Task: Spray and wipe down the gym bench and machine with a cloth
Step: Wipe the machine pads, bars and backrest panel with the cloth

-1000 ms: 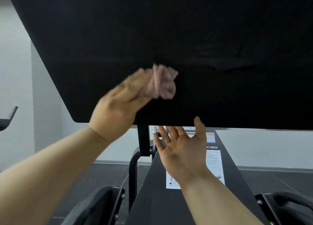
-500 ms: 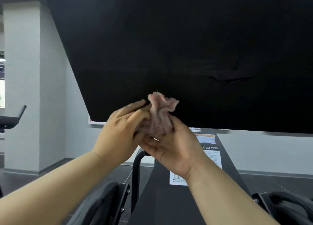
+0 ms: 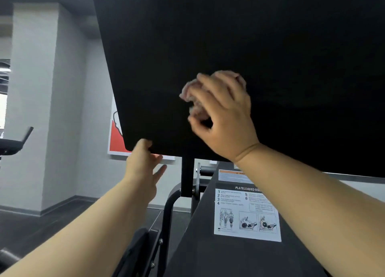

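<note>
A big black padded panel point(image 3: 270, 47) of the squat press machine fills the upper part of the view. My right hand point(image 3: 223, 114) presses a crumpled pink cloth point(image 3: 190, 93) against the pad's lower middle, fingers curled over the cloth. My left hand point(image 3: 143, 164) is lower left, at the pad's bottom corner, fingers relaxed and holding nothing; its fingertips touch the pad's lower edge.
A black post point(image 3: 187, 176) holds the pad above the machine's sloped frame, which carries a white instruction sticker point(image 3: 248, 214). Another black pad point(image 3: 135, 253) sits lower left. A red and white poster point(image 3: 116, 137) hangs on the wall behind. A treadmill console point(image 3: 14, 143) shows far left.
The cloth passed from my left hand to my right hand. My right hand rose with it onto the pad; my left hand dropped to the pad's lower left corner.
</note>
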A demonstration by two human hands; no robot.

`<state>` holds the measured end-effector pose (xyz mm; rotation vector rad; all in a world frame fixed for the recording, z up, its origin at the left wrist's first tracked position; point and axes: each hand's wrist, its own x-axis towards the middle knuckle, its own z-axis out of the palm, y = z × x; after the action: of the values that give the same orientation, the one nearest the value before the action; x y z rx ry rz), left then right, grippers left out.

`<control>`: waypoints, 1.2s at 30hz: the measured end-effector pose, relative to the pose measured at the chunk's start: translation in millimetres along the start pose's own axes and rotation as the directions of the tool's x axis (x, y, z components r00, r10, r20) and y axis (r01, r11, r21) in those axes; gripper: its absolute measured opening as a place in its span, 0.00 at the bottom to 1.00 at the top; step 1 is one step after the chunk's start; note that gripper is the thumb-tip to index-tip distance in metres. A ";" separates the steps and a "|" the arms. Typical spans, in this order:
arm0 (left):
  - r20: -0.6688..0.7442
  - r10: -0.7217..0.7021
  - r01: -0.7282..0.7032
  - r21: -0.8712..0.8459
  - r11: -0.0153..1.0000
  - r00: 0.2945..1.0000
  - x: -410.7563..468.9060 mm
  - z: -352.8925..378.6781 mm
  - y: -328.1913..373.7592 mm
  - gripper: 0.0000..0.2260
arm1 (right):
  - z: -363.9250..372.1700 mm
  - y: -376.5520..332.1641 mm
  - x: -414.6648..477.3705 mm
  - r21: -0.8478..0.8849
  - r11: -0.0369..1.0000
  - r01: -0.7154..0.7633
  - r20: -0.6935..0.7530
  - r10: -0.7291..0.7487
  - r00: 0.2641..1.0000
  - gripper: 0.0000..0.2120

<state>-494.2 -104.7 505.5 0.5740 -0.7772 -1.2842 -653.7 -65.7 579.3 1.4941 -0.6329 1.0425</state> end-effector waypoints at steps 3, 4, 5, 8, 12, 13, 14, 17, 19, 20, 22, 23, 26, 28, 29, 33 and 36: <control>-0.066 -0.025 0.008 -0.242 0.970 0.998 9.5 1.0 3.4 0.07 | 22.9 6.7 -20.5 -0.040 0.989 0.140 0.012 -0.139 0.990 0.13; -0.069 -0.039 0.017 -0.299 0.954 0.997 11.4 -0.6 4.3 0.08 | 26.6 8.7 -28.9 -0.045 0.984 0.172 0.029 -0.171 0.985 0.13; -0.042 -0.048 0.032 -0.331 0.943 0.998 13.6 -3.2 3.8 0.09 | 29.8 9.7 -39.4 -0.048 0.975 0.215 0.084 -0.210 0.974 0.13; 0.102 -0.038 0.074 -0.378 0.923 0.994 21.0 -9.8 3.2 0.11 | 32.4 8.1 -68.0 0.019 0.937 0.348 0.271 -0.340 0.900 0.16; 0.173 -0.018 0.073 -0.318 0.945 0.985 31.8 -22.1 -0.2 0.16 | 5.9 4.6 -18.2 0.067 0.969 0.240 0.121 -0.246 0.962 0.13; 0.183 -0.009 0.065 -0.301 0.952 0.983 33.8 -23.1 -1.9 0.17 | -2.8 7.6 3.2 0.054 0.990 0.132 -0.003 -0.132 0.991 0.14; 0.190 0.000 0.057 -0.292 0.955 0.982 35.4 -24.2 -3.5 0.18 | -9.6 11.7 21.5 0.043 0.998 0.041 -0.109 -0.036 0.993 0.14; 0.232 0.015 0.054 -0.288 0.956 0.973 37.3 -27.1 -7.3 0.17 | -4.6 15.1 26.1 -0.085 0.996 -0.035 -0.194 0.018 0.981 0.12; 0.258 0.019 0.058 -0.287 0.956 0.966 40.1 -29.9 -7.3 0.17 | 5.7 17.1 5.3 -0.119 0.993 0.018 -0.137 -0.035 0.990 0.14; 0.264 0.019 0.058 -0.279 0.958 0.964 41.6 -31.6 -7.4 0.18 | 6.3 18.0 -3.7 -0.129 0.990 0.050 -0.099 -0.063 0.993 0.14; 0.272 0.020 0.052 -0.254 0.966 0.962 42.7 -33.1 -7.3 0.19 | -4.8 21.6 -9.8 -0.178 0.981 0.079 -0.059 -0.091 0.994 0.12; 0.274 0.020 0.050 -0.244 0.969 0.962 42.3 -32.9 -7.5 0.19 | -12.9 23.6 -7.9 -0.190 0.979 0.071 -0.064 -0.084 0.994 0.11; 0.266 0.021 0.046 -0.241 0.969 0.964 40.6 -30.7 -8.6 0.18 | -24.1 27.8 1.5 -0.120 0.989 0.083 -0.075 -0.093 0.993 0.09; 0.260 0.018 0.048 -0.247 0.968 0.965 39.4 -28.1 -8.6 0.17 | -20.2 26.5 4.7 -0.083 0.992 0.096 -0.056 -0.101 0.993 0.10; 0.259 0.021 0.047 -0.254 0.966 0.966 39.5 -27.9 -8.5 0.17 | -16.3 25.3 6.1 -0.073 0.992 0.100 -0.047 -0.103 0.994 0.11; 0.254 0.025 0.046 -0.268 0.962 0.967 41.3 -29.1 -9.4 0.21 | 3.1 18.3 2.5 -0.028 0.991 0.128 -0.056 -0.129 0.990 0.10; 0.255 0.017 0.057 -0.280 0.958 0.967 41.5 -28.9 -10.0 0.23 | 22.5 9.1 -24.3 0.023 0.982 0.189 0.039 -0.190 0.981 0.09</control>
<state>-473.8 -148.6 487.6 0.1853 -0.7791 -1.4767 -666.8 -93.3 563.6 1.5630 -0.4993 0.8756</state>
